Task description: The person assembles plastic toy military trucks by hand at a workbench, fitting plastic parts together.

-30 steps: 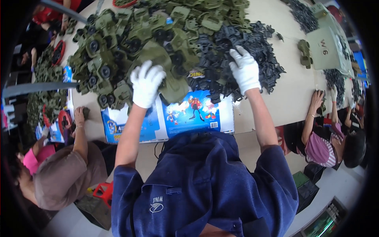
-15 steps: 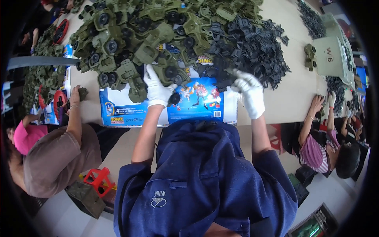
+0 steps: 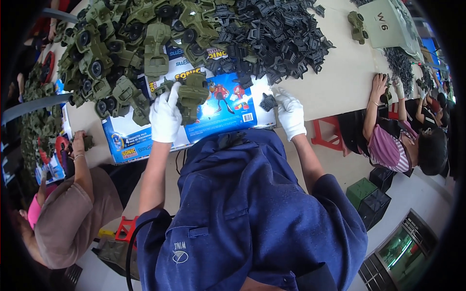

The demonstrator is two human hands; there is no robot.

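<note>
A toy vehicle of olive-green plastic point(image 3: 193, 94) is gripped by the white-gloved left hand point(image 3: 165, 119), its index finger laid along the vehicle's left side; the thumb is hidden. The vehicle's long axis is pointed roughly away from the body. A small, jagged black plastic part point(image 3: 268, 102) is held at the bent fingertips of the white-gloved right hand point(image 3: 290, 112).

The black part is placed to the right of the vehicle and nearly level with it, well apart, and is much nearer to the right hand. Between them, a glossy blue-and-white printed sheet point(image 3: 221, 127) is left uncovered, so the straight line from one to the other is unobstructed. The sheet's near edge is met by the person's navy-blue shirt point(image 3: 272, 194), and little room is left on that side.

Beyond the left hand, space is closed off by a heap of olive-green toy vehicles with black wheels point(image 3: 90, 41); beyond the right, by a heap of black plastic parts point(image 3: 276, 43). To the right of that hand, bare cream-coloured tabletop point(image 3: 340, 80) is seen.
</note>
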